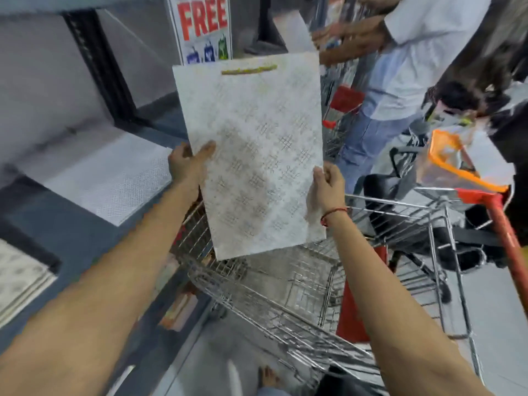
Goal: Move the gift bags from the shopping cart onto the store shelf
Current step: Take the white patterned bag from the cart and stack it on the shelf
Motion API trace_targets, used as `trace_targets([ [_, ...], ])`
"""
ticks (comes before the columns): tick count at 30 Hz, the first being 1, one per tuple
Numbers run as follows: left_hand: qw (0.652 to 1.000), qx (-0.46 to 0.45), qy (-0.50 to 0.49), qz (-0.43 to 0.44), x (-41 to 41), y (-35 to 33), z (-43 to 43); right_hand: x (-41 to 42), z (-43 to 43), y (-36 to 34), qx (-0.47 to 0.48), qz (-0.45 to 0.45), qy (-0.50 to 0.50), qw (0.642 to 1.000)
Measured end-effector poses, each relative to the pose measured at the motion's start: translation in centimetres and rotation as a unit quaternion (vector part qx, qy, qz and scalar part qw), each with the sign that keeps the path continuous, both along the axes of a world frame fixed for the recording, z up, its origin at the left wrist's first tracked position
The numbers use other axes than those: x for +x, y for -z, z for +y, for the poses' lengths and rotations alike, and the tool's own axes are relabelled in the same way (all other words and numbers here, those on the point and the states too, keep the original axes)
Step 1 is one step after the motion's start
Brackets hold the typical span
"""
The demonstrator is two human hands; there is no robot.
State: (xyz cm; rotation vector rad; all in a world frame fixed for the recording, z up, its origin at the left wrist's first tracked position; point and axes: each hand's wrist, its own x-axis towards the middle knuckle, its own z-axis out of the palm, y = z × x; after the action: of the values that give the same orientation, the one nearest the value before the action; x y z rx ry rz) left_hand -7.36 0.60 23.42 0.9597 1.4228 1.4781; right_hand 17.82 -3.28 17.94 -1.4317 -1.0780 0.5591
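Observation:
A flat white gift bag (257, 144) with a faint gold lattice print and a gold cord handle is held upright above the wire shopping cart (285, 295). My left hand (187, 164) grips its left edge, thumb on the front. My right hand (325, 190) pinches its right edge lower down. The store shelf (71, 224) runs along the left, dark blue-grey. A matching white patterned bag (114, 178) lies flat on that shelf, left of the held bag. The cart's basket below looks bare where I can see it.
Another patterned bag stack (20, 278) lies on the shelf at far left. A second cart (428, 218) with an orange handle stands to the right. A person in a white shirt (400, 67) stands behind it. A "FREE" sign (203, 27) hangs ahead.

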Motion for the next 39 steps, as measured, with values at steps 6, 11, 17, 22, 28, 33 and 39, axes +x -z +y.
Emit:
trace_targets([
  [6,0.999,0.032,0.006,0.0,-3.7,-1.3,-2.4,-4.4,0.2,-1.1,-0.006,0.067,-0.024,0.997],
  [11,0.998,0.017,-0.034,0.059,-7.3,2.8,-4.9,-8.5,0.7,-0.8,-0.007,0.099,-0.081,0.992],
  [17,0.979,-0.011,-0.186,0.077,-12.0,5.8,-7.7,-14.8,2.0,0.5,-0.008,0.1,-0.166,0.981],
  [22,0.956,-0.011,-0.294,0.015,-15.7,5.1,-7.8,-18.8,3.6,1.2,-0.042,0.017,-0.292,0.955],
  [28,0.933,-0.034,-0.358,-0.017,-20.4,3.5,-5.3,-21.1,6.6,2.2,-0.119,-0.074,-0.35,0.926],
  [33,0.937,-0.08,-0.339,0.034,-23.8,2.8,-2.2,-23.2,11.5,0.8,-0.138,-0.14,-0.359,0.912],
  [39,0.948,-0.196,-0.224,0.113,-23.6,4.6,-0.4,-25.7,17.9,-1.2,-0.143,-0.091,-0.293,0.941],
])
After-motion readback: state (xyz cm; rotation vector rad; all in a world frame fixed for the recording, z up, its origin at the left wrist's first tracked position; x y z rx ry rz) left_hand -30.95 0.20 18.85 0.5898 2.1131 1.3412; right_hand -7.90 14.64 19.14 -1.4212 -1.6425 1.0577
